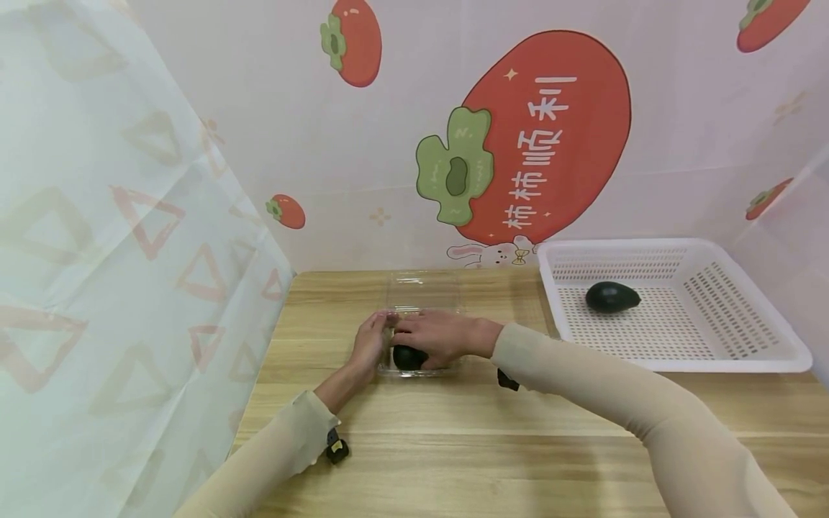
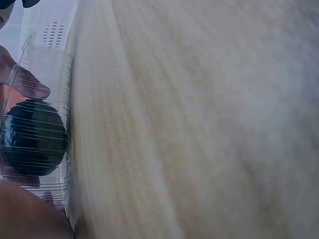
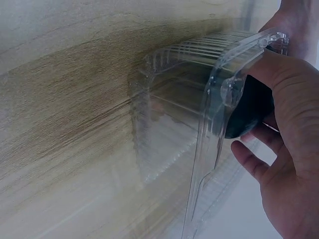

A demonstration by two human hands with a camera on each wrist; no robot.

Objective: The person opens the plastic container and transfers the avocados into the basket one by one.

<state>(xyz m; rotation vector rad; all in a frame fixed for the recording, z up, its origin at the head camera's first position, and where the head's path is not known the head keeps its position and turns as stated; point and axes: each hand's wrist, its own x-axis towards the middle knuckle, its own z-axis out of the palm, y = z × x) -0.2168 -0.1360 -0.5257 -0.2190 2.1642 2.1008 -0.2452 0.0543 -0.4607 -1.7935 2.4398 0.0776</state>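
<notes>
A clear plastic clamshell box point(image 1: 421, 373) lies on the table with its lid point(image 1: 424, 291) folded back. Inside its left part is a dark green, glossy avocado point(image 1: 409, 358), also seen through the ribbed wall in the left wrist view. My right hand point(image 1: 440, 337) reaches over the box from the right, its thumb and fingers round the avocado point(image 3: 251, 107). At the box's left side, my left hand point(image 1: 369, 344) holds the wall; some of its fingertips are hidden behind the right hand.
To the right stands a white perforated basket point(image 1: 732, 309) with another dark green avocado point(image 1: 612, 297) in it. A wall covering printed with persimmons rises behind the wooden table point(image 1: 440, 460), and a patterned sheet point(image 1: 149, 252) hangs at the left.
</notes>
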